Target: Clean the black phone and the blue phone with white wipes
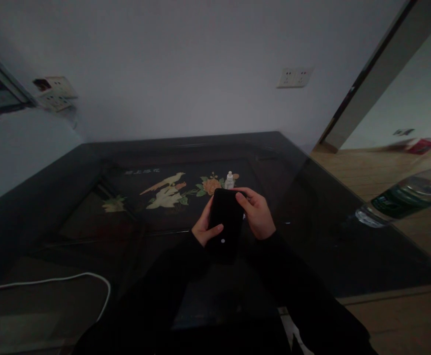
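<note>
A black phone with a dark screen is held upright over the dark table in both hands. My left hand wraps its left edge, thumb lying across the lower screen. My right hand grips the right edge, fingers curled over the top corner. A small white dropper bottle stands on the table just behind the phone. Both sleeves are black.
The table top has an inlaid bird and flower picture and sits in a wall corner. A white cable loops at the left front. A clear plastic bottle lies at the table's right edge. Wall sockets are above.
</note>
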A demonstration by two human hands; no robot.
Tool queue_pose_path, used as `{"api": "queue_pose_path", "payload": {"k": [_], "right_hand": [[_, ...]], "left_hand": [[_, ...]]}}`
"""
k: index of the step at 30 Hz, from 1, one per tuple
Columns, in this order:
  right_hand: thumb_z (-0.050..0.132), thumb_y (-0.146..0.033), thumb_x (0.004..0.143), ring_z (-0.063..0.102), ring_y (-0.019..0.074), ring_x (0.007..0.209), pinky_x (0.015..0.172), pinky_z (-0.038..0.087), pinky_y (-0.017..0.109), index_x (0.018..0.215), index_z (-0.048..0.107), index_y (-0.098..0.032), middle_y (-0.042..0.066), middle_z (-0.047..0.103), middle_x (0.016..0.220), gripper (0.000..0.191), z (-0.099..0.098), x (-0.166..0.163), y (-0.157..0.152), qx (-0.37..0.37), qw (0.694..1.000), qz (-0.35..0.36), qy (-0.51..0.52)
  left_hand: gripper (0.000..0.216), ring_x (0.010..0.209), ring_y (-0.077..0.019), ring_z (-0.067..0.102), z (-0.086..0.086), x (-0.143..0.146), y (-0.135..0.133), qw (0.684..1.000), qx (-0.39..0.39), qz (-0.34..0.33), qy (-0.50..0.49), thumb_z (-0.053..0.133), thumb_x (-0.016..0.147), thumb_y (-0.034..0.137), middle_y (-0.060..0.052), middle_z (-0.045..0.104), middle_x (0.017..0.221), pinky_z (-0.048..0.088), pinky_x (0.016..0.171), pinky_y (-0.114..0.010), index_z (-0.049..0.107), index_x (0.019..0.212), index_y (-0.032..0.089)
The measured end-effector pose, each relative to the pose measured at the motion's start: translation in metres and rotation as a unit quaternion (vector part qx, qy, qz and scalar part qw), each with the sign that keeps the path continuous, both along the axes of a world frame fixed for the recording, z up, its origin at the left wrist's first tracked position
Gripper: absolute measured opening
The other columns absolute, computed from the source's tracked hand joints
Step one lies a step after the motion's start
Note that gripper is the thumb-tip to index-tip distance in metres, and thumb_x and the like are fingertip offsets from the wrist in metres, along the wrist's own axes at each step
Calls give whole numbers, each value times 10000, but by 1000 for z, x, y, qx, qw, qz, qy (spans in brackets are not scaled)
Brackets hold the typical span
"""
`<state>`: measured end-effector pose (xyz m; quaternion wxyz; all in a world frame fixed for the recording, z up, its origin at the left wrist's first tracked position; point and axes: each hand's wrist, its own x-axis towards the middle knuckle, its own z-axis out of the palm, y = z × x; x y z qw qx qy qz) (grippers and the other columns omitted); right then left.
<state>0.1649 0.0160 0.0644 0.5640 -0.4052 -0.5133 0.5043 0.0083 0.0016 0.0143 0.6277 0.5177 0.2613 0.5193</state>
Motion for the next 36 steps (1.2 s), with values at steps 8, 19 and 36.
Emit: {"api": "queue_pose_path", "payload": {"k": [8,19,36], "right_hand": [[529,-428,821,650,149,721,557,546,272,1293,312,-275,34,626,964,541,-18,1,6,-94,995,42,-18],[618,-189,737,600,110,460,460,518,231,1327,341,-153,-77,532,584,652,-59,-19,5,-168,973,154,-37],[459,-121,824,647,163,677,673,510,291,1344,381,-92,61,639,803,526,-62,-19,15,-117,927,53,-353]], "left_hand": [[1009,1234,-275,445,-9,-18,27,987,-54,152,13,735,632,366,-123,365,1429,376,1014,-404,137,1431,218],[703,1127,-259,536,-48,-42,86,946,-67,214,234,672,643,301,-113,581,1212,377,1000,-409,424,1284,152],[780,1011,-321,612,-13,-27,103,694,-11,112,711,468,777,552,-222,612,1141,446,846,-398,295,1367,72]]}}
